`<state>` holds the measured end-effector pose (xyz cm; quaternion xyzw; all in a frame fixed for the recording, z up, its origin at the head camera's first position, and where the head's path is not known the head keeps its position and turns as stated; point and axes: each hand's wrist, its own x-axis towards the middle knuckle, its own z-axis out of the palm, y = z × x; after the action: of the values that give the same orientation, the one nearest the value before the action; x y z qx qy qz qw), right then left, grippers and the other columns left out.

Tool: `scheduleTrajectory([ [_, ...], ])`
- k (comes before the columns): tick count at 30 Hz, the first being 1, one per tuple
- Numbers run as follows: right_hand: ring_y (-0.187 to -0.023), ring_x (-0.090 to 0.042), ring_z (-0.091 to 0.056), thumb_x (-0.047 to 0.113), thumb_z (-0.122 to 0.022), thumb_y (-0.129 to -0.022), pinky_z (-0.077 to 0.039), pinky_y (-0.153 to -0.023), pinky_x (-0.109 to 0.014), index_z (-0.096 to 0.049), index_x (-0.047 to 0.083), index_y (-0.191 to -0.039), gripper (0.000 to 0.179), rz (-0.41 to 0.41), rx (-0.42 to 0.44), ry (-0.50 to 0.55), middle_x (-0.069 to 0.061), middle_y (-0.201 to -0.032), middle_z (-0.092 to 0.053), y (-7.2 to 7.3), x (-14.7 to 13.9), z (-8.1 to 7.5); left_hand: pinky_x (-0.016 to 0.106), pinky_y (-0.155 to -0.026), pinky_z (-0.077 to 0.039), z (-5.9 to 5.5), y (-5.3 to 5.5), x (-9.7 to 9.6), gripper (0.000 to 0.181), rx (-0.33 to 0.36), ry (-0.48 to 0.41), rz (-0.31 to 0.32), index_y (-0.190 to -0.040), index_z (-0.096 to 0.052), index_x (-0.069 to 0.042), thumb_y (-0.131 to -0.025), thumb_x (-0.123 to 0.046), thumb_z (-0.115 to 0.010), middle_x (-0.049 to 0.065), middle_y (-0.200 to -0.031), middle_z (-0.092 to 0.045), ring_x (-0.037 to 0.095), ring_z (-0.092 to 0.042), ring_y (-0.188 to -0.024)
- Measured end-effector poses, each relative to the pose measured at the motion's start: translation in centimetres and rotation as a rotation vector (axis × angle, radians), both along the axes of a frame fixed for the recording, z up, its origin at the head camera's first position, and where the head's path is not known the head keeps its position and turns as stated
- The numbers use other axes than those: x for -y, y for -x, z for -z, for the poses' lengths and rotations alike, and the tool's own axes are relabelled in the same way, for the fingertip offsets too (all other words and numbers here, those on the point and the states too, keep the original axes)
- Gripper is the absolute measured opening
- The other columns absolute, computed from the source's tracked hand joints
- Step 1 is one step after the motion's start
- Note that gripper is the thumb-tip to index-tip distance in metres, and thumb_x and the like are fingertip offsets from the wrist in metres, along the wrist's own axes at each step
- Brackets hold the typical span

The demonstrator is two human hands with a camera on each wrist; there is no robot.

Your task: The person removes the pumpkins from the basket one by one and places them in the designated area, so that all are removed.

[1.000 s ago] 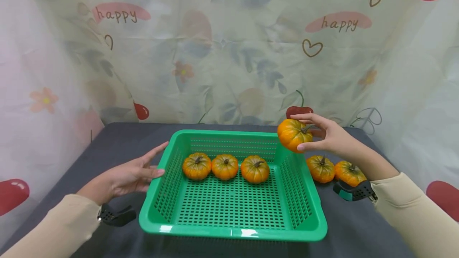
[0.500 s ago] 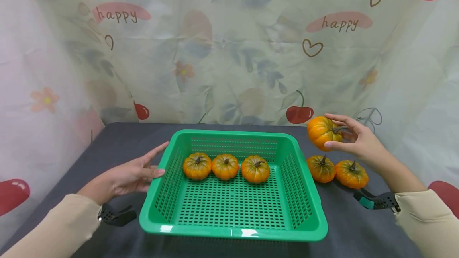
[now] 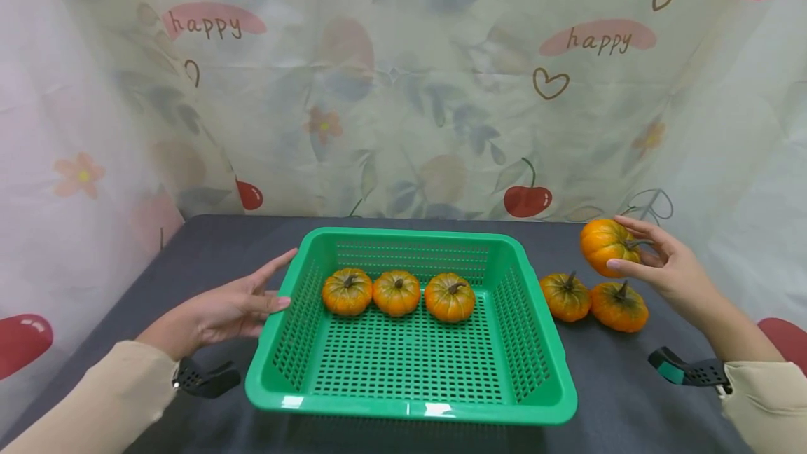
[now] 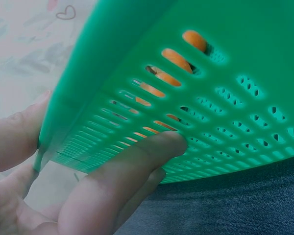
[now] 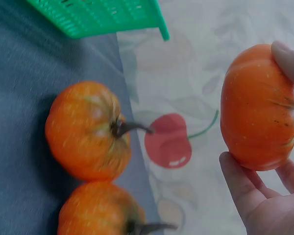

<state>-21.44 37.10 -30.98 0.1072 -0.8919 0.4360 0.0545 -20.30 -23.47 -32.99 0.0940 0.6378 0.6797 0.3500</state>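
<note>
My right hand (image 3: 677, 272) holds a small orange pumpkin (image 3: 605, 247) by its sides, stem towards the palm, above and behind two others on the dark cloth. Those are a pumpkin (image 3: 565, 298) close to the basket and another pumpkin (image 3: 619, 308) touching it on the right. On the left, my left hand (image 3: 230, 310) grips the rim of a green plastic basket (image 3: 410, 408); in the left wrist view its fingers (image 4: 142, 159) press the slotted outer wall. Three pumpkins (image 3: 396, 293) sit in a row inside the basket. The right wrist view shows the held pumpkin (image 5: 259, 107) off the table.
The table (image 3: 214, 244) is covered in dark grey cloth. A printed curtain (image 3: 391, 146) stands along its back edge and wraps round both sides. Black bands (image 3: 208, 378) circle both wrists.
My right hand has carried the pumpkin rightward from above the basket's back right corner, then lowered it slightly behind the two loose pumpkins. The left hand and basket have stayed put.
</note>
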Motion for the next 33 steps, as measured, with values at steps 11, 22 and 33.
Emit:
scheduleTrajectory([
  [11,-0.136,-0.033,-0.040,0.024,-0.062,-0.096,-0.042,-0.068,-0.006,-0.028,0.035,-0.152,0.067,0.122,0.071,0.019,0.007,-0.142,-0.029,-0.7,-3.5,1.6,0.057,-0.092,-0.051,0.1,0.1,-0.1,0.092,0.008,-0.003,-0.007,-0.152,0.011,-0.043,-0.099,-0.009,-0.055,0.032,-0.154,-0.018,0.039,-0.061,-0.115],
  [22,-0.120,-0.017,-0.038,0.032,-0.063,-0.095,-0.045,-0.068,-0.003,-0.023,0.035,-0.154,0.071,0.250,0.091,0.012,-0.008,-0.147,-0.023,-1.0,-6.3,4.2,0.057,-0.092,-0.050,0.1,0.1,0.0,0.092,0.009,-0.008,-0.005,-0.152,0.012,-0.043,-0.099,-0.009,-0.054,0.033,-0.154,-0.016,0.039,-0.060,-0.116],
  [33,-0.135,-0.053,-0.014,0.038,-0.062,-0.094,-0.052,-0.065,-0.009,-0.013,0.012,-0.157,0.084,0.342,0.155,-0.019,-0.030,-0.158,0.003,-1.0,-7.6,5.3,0.057,-0.092,-0.050,0.1,0.1,0.0,0.091,0.007,-0.007,-0.003,-0.152,0.011,-0.043,-0.099,-0.009,-0.054,0.032,-0.154,-0.020,0.038,-0.061,-0.115],
])
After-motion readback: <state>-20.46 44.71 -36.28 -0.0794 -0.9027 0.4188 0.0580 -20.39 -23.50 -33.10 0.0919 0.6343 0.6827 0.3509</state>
